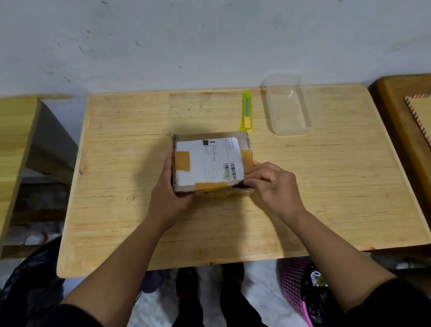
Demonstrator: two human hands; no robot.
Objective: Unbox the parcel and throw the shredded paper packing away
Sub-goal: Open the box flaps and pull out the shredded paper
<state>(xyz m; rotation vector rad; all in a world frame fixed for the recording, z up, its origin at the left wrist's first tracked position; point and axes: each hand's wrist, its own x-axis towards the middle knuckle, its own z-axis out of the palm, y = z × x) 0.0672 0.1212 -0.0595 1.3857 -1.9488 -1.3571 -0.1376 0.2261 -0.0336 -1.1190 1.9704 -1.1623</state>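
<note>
Parcel [210, 161] is sitting mid-surface — left hand [168, 195] clasping its side, right hand [272, 184] pinching the near flap; better peeling slowly.

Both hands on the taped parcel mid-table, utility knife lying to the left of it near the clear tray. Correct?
Not quite. In the head view the utility knife lies beyond the parcel's far right corner, not left, beside the clear tray. Left hand and right hand are on it.
</note>
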